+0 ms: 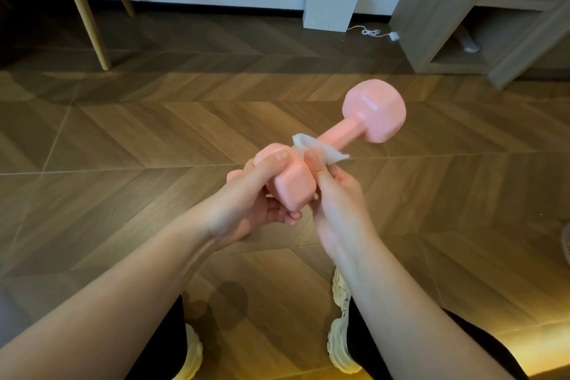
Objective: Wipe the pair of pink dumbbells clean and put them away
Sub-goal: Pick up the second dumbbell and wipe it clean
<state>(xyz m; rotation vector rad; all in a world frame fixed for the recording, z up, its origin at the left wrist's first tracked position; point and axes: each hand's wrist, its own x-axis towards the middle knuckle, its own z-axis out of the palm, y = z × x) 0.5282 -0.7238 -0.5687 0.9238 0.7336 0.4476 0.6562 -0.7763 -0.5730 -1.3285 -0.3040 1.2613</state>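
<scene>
one pink dumbbell (336, 133), glossy with faceted heads, is held in the air at a slant. its near head sits low in the left hand (256, 194) and its far head points up and right. a small white wipe (331, 154) lies against the handle beside the near head, pinched by the right hand (336, 203).

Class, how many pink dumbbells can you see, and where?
1. The pink dumbbell is in mid-air, its near head gripped by the left hand, the right hand pinching a white wipe on its handle. A second may be out of view.
</scene>
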